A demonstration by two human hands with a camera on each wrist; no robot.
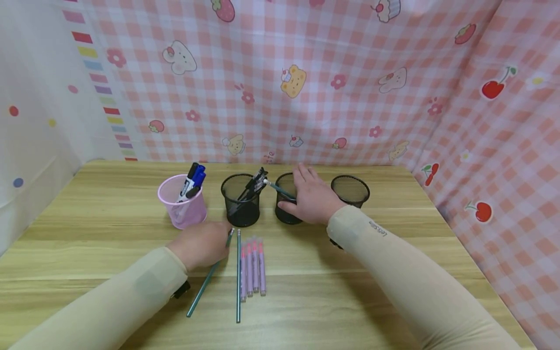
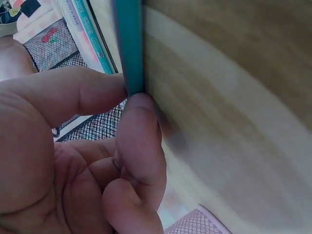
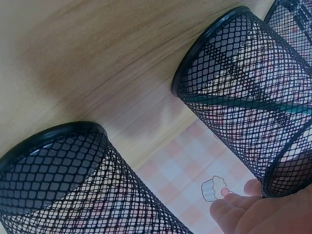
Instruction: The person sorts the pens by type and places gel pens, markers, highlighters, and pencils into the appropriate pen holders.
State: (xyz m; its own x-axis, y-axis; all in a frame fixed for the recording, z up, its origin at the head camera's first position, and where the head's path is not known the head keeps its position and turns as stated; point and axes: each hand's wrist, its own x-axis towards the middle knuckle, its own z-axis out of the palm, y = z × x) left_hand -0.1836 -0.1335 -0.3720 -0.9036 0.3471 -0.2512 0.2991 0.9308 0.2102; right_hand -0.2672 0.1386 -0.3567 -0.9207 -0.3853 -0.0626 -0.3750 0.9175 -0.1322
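My left hand [image 1: 203, 243] pinches a green pencil [image 2: 130, 44] between thumb and finger near its white eraser end. This pencil slants toward the near left, low over the table. A second green pencil [image 1: 238, 287] lies just right of it, beside several lilac pens [image 1: 255, 267] with pink bands. My right hand [image 1: 312, 194] holds a black mesh pen cup [image 3: 239, 83] at its rim, thumb at the front and fingers at the far side. Inside this cup leans another green pencil [image 1: 280, 189], its eraser end sticking out to the left.
To the left stand a pink mesh cup [image 1: 185, 214] with markers [image 1: 192, 182] and a black mesh cup [image 1: 242, 214] with black pens [image 1: 253, 184]. Another black mesh cup [image 1: 350, 189] is right of my right hand. Checked cloth [image 1: 262, 112] hangs behind the wooden table [image 1: 109, 204].
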